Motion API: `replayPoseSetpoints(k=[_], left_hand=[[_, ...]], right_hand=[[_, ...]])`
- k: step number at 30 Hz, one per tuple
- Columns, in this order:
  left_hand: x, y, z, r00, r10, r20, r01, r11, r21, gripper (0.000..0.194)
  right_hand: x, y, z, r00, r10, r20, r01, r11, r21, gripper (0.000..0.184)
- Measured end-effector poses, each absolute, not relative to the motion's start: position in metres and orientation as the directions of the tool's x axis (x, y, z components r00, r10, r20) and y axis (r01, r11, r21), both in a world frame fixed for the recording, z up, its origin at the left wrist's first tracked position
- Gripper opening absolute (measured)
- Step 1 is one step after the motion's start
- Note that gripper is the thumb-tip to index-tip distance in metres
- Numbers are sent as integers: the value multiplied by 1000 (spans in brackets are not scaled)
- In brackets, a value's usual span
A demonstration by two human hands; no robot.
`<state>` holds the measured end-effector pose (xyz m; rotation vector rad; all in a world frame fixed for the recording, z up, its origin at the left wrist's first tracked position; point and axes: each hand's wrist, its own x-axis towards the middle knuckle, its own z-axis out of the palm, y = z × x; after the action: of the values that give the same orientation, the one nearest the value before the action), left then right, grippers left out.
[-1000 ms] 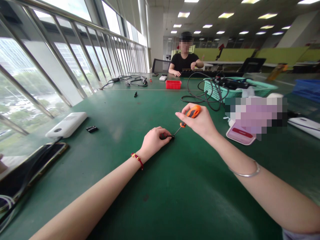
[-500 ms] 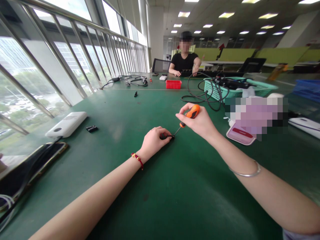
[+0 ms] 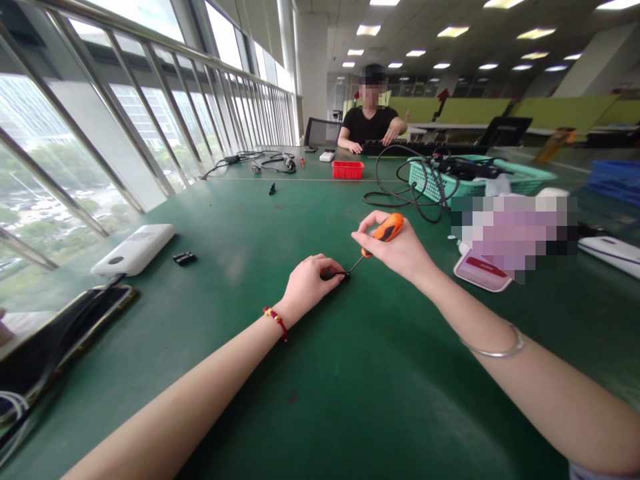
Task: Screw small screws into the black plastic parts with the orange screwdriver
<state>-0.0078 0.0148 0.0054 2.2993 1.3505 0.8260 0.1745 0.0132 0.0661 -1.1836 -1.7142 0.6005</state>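
My left hand (image 3: 309, 283) rests on the green table (image 3: 280, 407) and pinches a small black part (image 3: 327, 274), mostly hidden by the fingers. Its exact kind does not show. In my right hand (image 3: 400, 252) is a screwdriver (image 3: 390, 228) with an orange and black handle, held at a slant. The thin metal shaft points down and left, and its tip meets the end of the black part just past my left fingertips.
Left lie a white power bank (image 3: 134, 249), a phone (image 3: 85, 327) with cables and a small black piece (image 3: 185, 258). Ahead are another black piece (image 3: 272, 189), a red tray (image 3: 348, 170) and cables. A teal basket (image 3: 430, 183) stands right; a person (image 3: 371, 123) sits opposite.
The screwdriver handle and my right hand have shifted very slightly right and down. My left hand keeps its hold on the black part. Opposite, the person's hand has moved a little.
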Motion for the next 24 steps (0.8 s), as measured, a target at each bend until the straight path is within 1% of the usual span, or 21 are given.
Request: replayPoseSetpoints(k=[2, 5, 7, 9, 12, 14, 16, 19, 21, 22, 24], left_hand=[[-8, 14, 6, 376, 875, 303, 675, -483, 558, 15], [-8, 14, 6, 375, 875, 306, 679, -484, 552, 14], [-8, 14, 6, 377, 874, 308, 679, -487, 549, 14], [-9, 15, 4, 379, 871, 312, 676, -491, 549, 15], [-9, 15, 4, 382, 870, 313, 674, -494, 550, 15], [-9, 15, 5, 382, 872, 307, 677, -489, 550, 15], [-8, 15, 6, 381, 873, 305, 679, -488, 549, 15], [-8, 14, 6, 386, 868, 312, 675, -496, 547, 15], [-9, 14, 6, 388, 866, 314, 673, -499, 546, 15], [-9, 15, 6, 389, 866, 314, 672, -500, 546, 16], [-9, 15, 6, 388, 867, 312, 672, -498, 548, 16]], right_hand=[[175, 14, 67, -115, 891, 440, 427, 444, -788, 13], [179, 18, 67, -179, 873, 454, 372, 487, -790, 27], [181, 20, 66, -219, 881, 420, 347, 473, -810, 31], [181, 19, 65, -171, 903, 394, 394, 429, -813, 28], [177, 14, 65, -50, 914, 402, 482, 375, -792, 26], [175, 12, 66, -44, 909, 414, 467, 385, -796, 22], [175, 12, 66, -69, 898, 435, 414, 422, -806, 17], [177, 16, 65, -109, 874, 474, 315, 482, -817, 27], [178, 18, 64, -110, 866, 487, 273, 498, -823, 31], [178, 18, 63, -97, 866, 490, 292, 496, -818, 31], [177, 16, 63, -46, 868, 495, 391, 472, -790, 32]])
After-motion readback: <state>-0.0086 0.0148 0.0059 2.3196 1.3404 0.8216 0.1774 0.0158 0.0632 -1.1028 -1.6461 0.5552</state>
